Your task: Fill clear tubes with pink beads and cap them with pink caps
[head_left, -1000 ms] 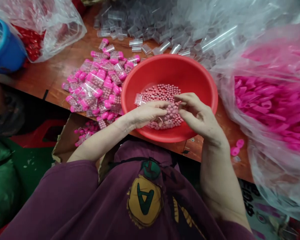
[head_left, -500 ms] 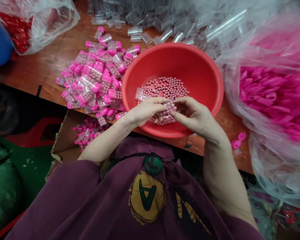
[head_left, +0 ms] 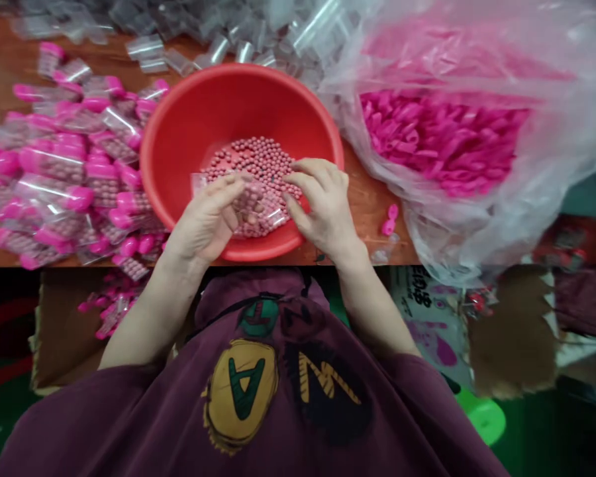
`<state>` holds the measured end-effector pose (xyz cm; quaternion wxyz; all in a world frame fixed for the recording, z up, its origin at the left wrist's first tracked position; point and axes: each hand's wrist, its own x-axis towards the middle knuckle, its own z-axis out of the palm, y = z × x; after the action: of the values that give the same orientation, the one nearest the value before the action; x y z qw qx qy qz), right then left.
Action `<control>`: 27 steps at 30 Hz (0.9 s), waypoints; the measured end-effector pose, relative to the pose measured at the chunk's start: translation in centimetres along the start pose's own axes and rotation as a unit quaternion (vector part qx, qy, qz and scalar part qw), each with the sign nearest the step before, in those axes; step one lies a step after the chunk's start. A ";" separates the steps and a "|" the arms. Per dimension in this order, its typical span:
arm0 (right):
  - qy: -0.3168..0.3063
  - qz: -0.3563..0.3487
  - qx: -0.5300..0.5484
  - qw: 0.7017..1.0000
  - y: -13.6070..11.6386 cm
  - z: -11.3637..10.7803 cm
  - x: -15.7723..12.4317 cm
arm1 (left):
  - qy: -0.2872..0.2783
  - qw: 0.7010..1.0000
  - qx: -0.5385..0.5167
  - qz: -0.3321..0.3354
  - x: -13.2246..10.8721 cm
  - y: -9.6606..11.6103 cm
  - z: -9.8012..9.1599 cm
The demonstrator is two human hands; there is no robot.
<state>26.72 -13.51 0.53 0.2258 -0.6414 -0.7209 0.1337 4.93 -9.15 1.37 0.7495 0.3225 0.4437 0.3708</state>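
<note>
Bottom of frame: purple shirt with a yellow emblem. Lower left, below the table edge: cardboard box with a few capped tubes inside.

Centre: left hand and right hand over the near side of the red bowl, facing each other. Between them: clear tube, packed with pink beads, lying roughly level just above the bead heap. Left hand half closed, fingers bent round the tube's left end. Right hand curled, fingertips down at the tube's right end; hold there too blurred to tell.

In the bowl: loose beads, heaped toward the near wall. Right of the bowl, on the wooden table: loose pink caps. Left of the bowl, against its rim: pile of filled tubes, pink-capped.

Upper right: clear plastic bag full of bagged caps, also pink. Top edge: heap of empty tubes, blurred.
</note>
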 end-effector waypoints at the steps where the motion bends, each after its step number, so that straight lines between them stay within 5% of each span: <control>1: 0.051 0.025 -0.029 0.998 1.1 -0.2 -1.0 | 0.006 1.000 -0.001 -0.007 -0.1 -0.1 0.3; 4: 0.170 0.186 -0.093 0.963 6.3 -1.0 -4.8 | 0.019 0.999 -0.004 -0.032 -0.3 -0.4 1.0; 7: 0.157 0.374 -0.145 0.902 12.2 -1.5 -8.7 | 0.028 0.999 -0.018 -0.028 -0.1 -0.6 1.3; 12: 0.133 0.420 -0.084 0.894 16.2 -0.5 -11.7 | 0.025 1.000 0.005 -0.014 0.1 -0.7 1.3; 16: 0.206 0.369 0.134 0.896 14.2 0.2 -9.2 | -0.012 1.000 -0.013 -0.008 -0.1 -0.8 1.7; 19: 0.207 0.260 0.336 0.881 10.6 -0.3 -5.7 | -0.046 0.997 -0.050 -0.019 -0.3 -1.0 2.0; 23: 0.174 0.109 0.400 0.893 4.4 -0.8 -1.2 | -0.047 0.994 -0.095 -0.023 0.0 -1.4 2.0; 27: 0.126 0.040 0.393 0.910 -0.2 0.1 1.6 | -0.031 0.994 -0.104 -0.009 0.4 -1.7 1.4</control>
<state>26.34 -11.96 0.78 0.5426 -0.5405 -0.5500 0.3332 6.81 -9.89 0.38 0.7953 0.2503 0.3827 0.3980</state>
